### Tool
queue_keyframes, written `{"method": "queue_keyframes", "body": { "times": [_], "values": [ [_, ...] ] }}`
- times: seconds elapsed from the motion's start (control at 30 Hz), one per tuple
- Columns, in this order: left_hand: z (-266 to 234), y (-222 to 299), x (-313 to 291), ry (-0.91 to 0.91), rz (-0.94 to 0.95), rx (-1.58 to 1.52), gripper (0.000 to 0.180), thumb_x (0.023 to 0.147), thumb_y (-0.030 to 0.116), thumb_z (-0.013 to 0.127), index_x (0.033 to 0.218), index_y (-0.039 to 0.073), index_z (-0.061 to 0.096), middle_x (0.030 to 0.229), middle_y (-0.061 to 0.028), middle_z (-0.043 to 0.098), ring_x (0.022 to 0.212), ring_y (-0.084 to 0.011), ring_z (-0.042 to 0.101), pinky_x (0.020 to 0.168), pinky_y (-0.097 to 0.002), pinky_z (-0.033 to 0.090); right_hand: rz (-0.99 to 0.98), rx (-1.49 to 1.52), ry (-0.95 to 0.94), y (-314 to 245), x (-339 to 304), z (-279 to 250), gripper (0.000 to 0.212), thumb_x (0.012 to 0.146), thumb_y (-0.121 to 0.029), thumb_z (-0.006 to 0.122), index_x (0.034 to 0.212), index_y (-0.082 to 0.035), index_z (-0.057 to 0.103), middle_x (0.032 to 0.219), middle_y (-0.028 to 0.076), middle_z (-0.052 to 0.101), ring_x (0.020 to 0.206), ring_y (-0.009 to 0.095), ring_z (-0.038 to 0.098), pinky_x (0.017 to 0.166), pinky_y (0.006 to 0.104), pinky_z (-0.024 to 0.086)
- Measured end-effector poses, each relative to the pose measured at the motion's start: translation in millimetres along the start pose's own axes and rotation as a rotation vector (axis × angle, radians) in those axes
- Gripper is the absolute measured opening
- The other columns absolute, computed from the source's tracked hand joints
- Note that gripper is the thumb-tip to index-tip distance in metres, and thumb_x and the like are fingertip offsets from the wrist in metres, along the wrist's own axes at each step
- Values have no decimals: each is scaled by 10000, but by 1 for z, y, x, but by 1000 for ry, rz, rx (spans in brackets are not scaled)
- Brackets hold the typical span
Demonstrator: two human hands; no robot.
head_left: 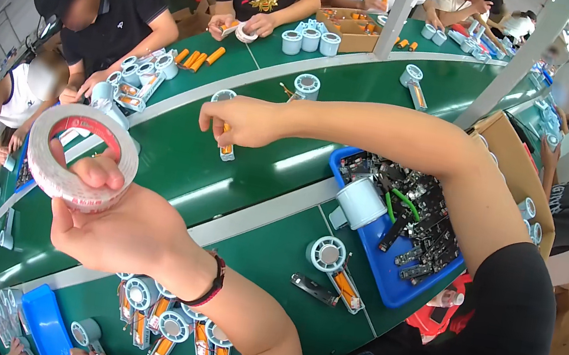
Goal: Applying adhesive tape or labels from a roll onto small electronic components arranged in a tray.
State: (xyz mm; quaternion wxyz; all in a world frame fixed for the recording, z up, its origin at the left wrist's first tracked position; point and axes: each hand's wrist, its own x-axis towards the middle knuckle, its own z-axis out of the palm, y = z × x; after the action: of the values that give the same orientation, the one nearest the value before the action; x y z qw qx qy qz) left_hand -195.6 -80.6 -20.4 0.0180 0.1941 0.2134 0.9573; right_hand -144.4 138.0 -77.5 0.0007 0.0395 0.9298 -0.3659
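We see the green belt (183, 153) bare between our two hands and along the near rail (264, 208); the far rail (264, 76) bounds its other side. On the near table (274, 281), open green lies left of the blue tray (393, 295).

Our left hand (114, 228) holds the tape roll (43, 156) over the belt's left stretch, fingertips curled inside the core, thumb outside below. The roll is white with red print and a red inner core. Our right hand (252, 123) is at the unit (226, 151) on the belt, its fingers bent before it; we cannot tell whether they clamp it. The unit shows a pale blue round head and an orange cell in its narrow body, its middle partly hidden by the fingers.

A pale blue cup (361, 204) lies across the tray's left rim, beside a green-handled tool (404, 205) among black parts (429, 258). Our right forearm passes above the belt near the tray. A black strip (314, 289) lies on the near table, and a cluster of similar units (173, 326) sits beyond our left forearm. Co-workers line the far side.
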Motion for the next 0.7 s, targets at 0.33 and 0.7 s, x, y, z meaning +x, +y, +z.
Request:
{"method": "queue_keyframes", "body": {
  "times": [0.33,0.7],
  "values": [
    [1,1,-2,-19,-27,-18,431,922,249,329,1108,-68,555,710,-81,527,697,-184,464,838,-354,450,97,-337,-145,19,38,34,325,851,-67,639,1160,-43,541,956,102,709,935,258,678,793,405,512],
    [2,1,-3,-46,-39,-26,459,928,267,328,1143,-80,537,735,-79,519,694,-183,452,848,-366,439,301,16,-178,27,73,51,291,845,-81,652,1122,-36,575,932,131,710,949,265,679,781,417,516]
  ]
}}
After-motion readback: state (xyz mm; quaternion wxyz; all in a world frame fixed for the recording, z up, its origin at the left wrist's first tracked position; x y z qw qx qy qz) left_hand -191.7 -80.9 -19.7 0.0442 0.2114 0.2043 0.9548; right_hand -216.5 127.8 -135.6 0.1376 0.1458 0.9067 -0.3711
